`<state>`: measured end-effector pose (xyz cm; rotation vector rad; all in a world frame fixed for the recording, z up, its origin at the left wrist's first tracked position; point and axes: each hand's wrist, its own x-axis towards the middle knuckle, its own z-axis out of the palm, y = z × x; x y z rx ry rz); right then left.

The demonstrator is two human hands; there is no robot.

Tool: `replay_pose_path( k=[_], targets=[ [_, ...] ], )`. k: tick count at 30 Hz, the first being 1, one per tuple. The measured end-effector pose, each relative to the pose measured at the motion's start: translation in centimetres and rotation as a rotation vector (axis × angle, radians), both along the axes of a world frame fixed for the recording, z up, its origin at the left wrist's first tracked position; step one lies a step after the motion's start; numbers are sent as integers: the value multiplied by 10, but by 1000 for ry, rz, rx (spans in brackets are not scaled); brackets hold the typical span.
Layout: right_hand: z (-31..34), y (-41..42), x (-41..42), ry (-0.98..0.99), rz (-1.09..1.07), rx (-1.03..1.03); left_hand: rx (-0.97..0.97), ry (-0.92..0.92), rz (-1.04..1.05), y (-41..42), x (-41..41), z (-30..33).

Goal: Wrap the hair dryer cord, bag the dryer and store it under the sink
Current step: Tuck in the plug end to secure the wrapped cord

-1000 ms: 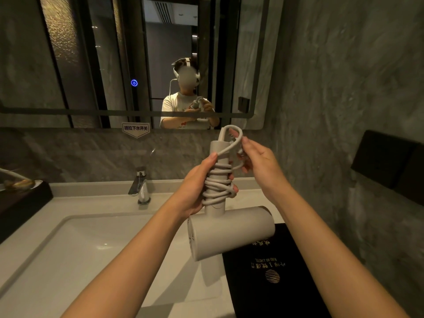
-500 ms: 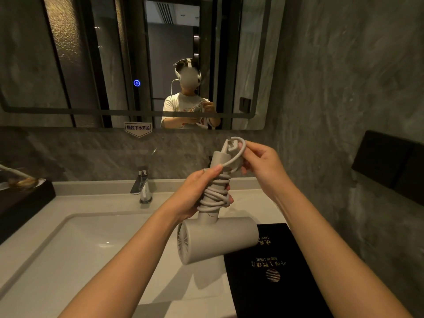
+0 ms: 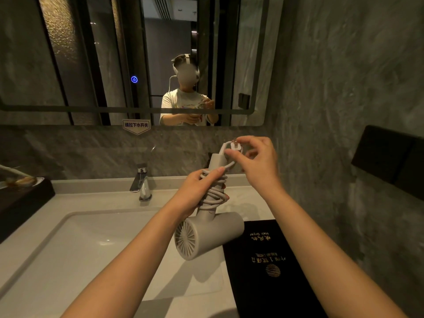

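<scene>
Two hands are working the hair dryer [image 3: 207, 232] in the air over the counter edge, between the sink [image 3: 68, 244] and the black bag [image 3: 270, 267] lying flat on the right; left hand [image 3: 195, 193] is closing fully around the handle, thumb pinning the wound cord [image 3: 214, 193] against it, barrel hanging down with the rear grille facing the camera; right hand [image 3: 257, 157] is pinching the plug [image 3: 235, 145] between thumb and fingertips just above the handle end, other fingers loose and half open; last short loop of cord is running from plug down to the coils; wrapping is looking nearly done, plug end not yet tucked; dryer is reading as rigid smooth plastic, light enough for one hand, likely a bit slippery, so the handle over the coils is the sensible hold; cord is looking springy and may unwind if thumb pressure drops; bag is looking soft and limp, probably needing one hand to open its mouth; faucet [image 3: 143, 184] is standing well clear behind.
</scene>
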<state>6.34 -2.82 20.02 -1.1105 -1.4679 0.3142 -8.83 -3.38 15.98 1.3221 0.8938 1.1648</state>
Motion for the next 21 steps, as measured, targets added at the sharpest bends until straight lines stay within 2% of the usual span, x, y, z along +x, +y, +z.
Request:
replay_pose_path(
  k=[2, 8, 10, 13, 15, 16, 19, 21],
  targets=[
    [-1, 1, 1, -43, -62, 63, 13, 13, 7, 1, 0, -1],
    [-1, -3, 1, 23, 3, 110, 47, 48, 12, 5, 0, 2],
    [-3, -6, 3, -141, -39, 187, 67, 81, 46, 5, 2, 3],
    [-6, -10, 5, -547, -231, 371, 150, 184, 145, 7, 5, 7],
    [-6, -11, 4, -670, -302, 409, 165, 204, 172, 9, 6, 9],
    [-6, -11, 4, -629, -255, 363, 159, 192, 179, 10, 5, 9],
    [-8, -12, 2, -264, -7, 142, 118, 139, 188, 12, 2, 9],
    [-14, -13, 1, -100, 32, 127, 144, 138, 216, 13, 0, 7]
  ],
)
